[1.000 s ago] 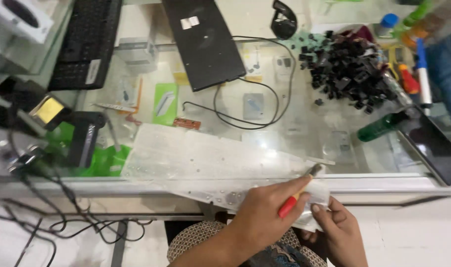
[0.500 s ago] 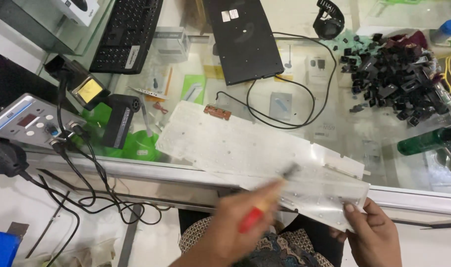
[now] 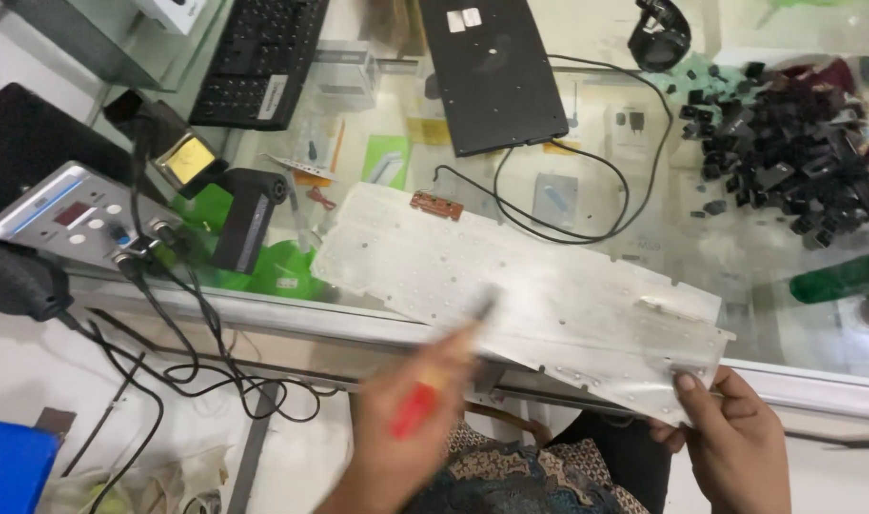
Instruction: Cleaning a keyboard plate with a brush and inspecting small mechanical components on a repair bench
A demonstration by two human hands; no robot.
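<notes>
The white keyboard membrane sheet (image 3: 520, 286) lies across the front edge of the glass desk (image 3: 644, 190), its near right corner overhanging. The right hand (image 3: 730, 443) pinches that corner, its grip clenched on the sheet with the thumb on top. The left hand (image 3: 406, 428), blurred, is closed around a red-handled screwdriver (image 3: 434, 381) whose tip lies over the sheet's middle. Beyond the sheet lies a black keyboard back panel (image 3: 496, 71); to the sheet's right, a heap of black keycaps (image 3: 796, 152); to its left, a soldering station (image 3: 68, 214).
</notes>
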